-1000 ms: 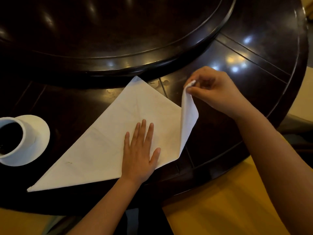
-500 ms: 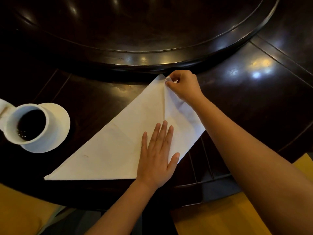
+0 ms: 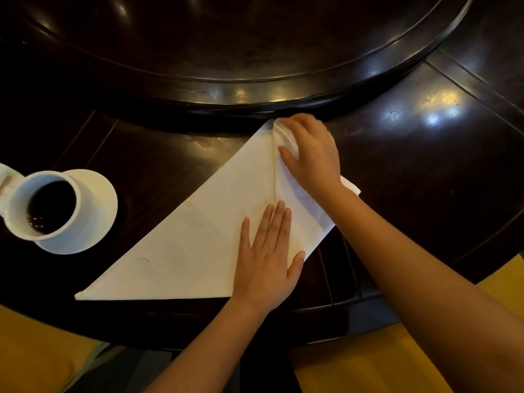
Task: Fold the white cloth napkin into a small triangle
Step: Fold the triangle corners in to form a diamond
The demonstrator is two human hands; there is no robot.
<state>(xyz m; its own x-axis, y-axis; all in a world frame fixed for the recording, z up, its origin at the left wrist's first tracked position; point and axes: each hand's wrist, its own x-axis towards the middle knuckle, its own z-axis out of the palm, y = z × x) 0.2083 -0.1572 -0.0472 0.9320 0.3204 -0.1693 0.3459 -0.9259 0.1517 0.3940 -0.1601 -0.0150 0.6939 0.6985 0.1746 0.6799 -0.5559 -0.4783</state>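
On the table (image 3: 425,154), napkin (image 3: 198,236) apex points away.

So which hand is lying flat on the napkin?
The left hand: palm down, fingers straight, near the napkin's bottom edge. The right hand is curled, pressing the folded flap near the top corner.

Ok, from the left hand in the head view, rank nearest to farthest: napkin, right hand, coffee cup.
1. Napkin: directly under the left hand, touching.
2. Right hand: just beyond, on the folded flap.
3. Coffee cup: far left, on its saucer.
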